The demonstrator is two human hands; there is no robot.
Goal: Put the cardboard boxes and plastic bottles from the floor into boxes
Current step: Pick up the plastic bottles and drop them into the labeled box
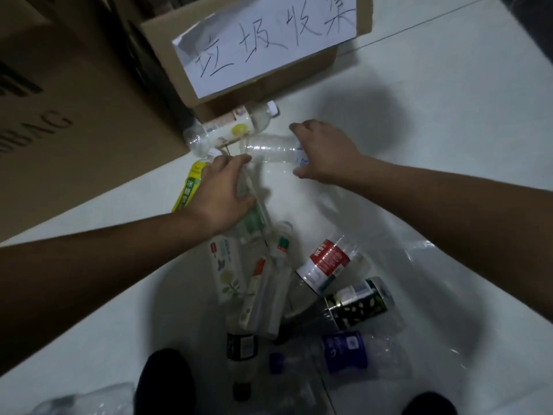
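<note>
A: Right hand point(324, 152), item one: curled around the end of a clear bottle point(270, 148), fingers point(299, 128) over the top and thumb under it. That bottle lies on its side on the white floor point(449, 121), just past centre toward 12 o'clock.

B: Left hand point(220, 191)?

A: Item two: laid palm-down over a green-striped bottle point(254, 220), fingers bent onto it; whether it truly clamps it, I cannot tell. Touching that hand at 9 o'clock lies a yellow bottle point(190, 187).

B: Containers?

A: One box point(269, 82) at 12 o'clock, with a paper sign point(263, 40) taped to its front, handwritten. One large box point(74, 121) at 10 o'clock, with dark print.

B: Loose stock?

A: A lemon bottle point(232, 127) lies against the foot of the signed box, touching the clear one. From centre toward 6 o'clock, a heap: white bottle point(226, 271), red bottle point(326, 265), black bottle point(356, 304), blue bottle point(347, 351), and more clear ones tangled between, too blurred to count.

B: Cardboard pieces on the floor?

A: Cannot tell from this view.
</note>
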